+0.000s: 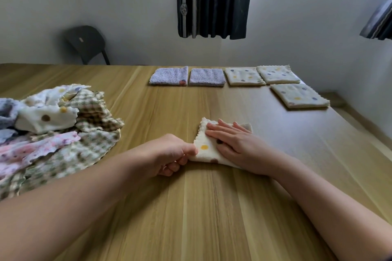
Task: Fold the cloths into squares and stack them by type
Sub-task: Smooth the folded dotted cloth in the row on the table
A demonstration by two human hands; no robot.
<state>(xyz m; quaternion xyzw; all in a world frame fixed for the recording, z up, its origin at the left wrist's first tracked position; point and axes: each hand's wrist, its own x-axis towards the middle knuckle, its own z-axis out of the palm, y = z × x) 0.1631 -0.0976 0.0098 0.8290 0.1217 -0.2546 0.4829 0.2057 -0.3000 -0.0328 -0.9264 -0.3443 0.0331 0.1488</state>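
A cream cloth with yellow and brown dots (204, 146) lies folded small on the wooden table (212, 207) in front of me. My right hand (235, 146) presses flat on top of it, fingers spread and pointing left. My left hand (171, 152) pinches the cloth's near-left corner. At the far side lie two folded lilac cloths (169, 76) (206, 76) and three folded cream dotted cloths (244, 76) (277, 73) (299, 95), each flat and separate. A heap of unfolded cloths (55, 125) sits at the left: checked green, pink floral, cream dotted, grey.
A dark chair (87, 44) stands behind the table's far left. Dark curtains (214, 0) hang on the white wall under a window. The table's right edge runs close to the wall.
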